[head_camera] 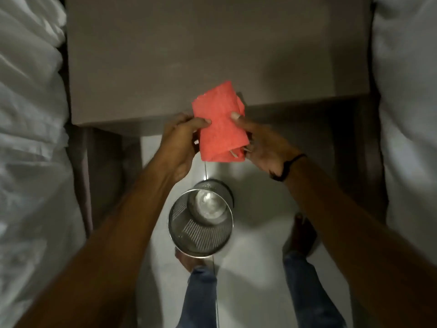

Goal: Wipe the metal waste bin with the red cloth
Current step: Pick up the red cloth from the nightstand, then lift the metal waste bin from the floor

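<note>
Head view, looking down past both forearms. The red cloth (220, 125), folded into a thick pad, was held up in the air between the two hands, above the near edge of the grey desk (212, 55) and clear of every surface. The left hand (181, 143) pinched the cloth's left edge, its grip pressed together with the thumb on the upper face and the fingers hidden beneath; the right hand (259, 145), with a dark band (289, 166) at the wrist, pinched the right edge in the same manner, thumb tip on top. A two-handed hold of this kind most likely served to fold or square the pad, giving a flat, firm wiping face. The metal waste bin (201, 218) stood upright on the pale floor (255, 204) below the hands and well apart from the cloth, between the person's bare feet, its mouth open toward the camera so that the perforated wall and shiny base were visible; it appeared empty. No contact between cloth and bin had yet been made, so the wiping itself was judged not begun. One hand would probably need to steady the light bin, which could slide or tip under pressure. White bedding (30, 138) flanked the desk on both sides
</note>
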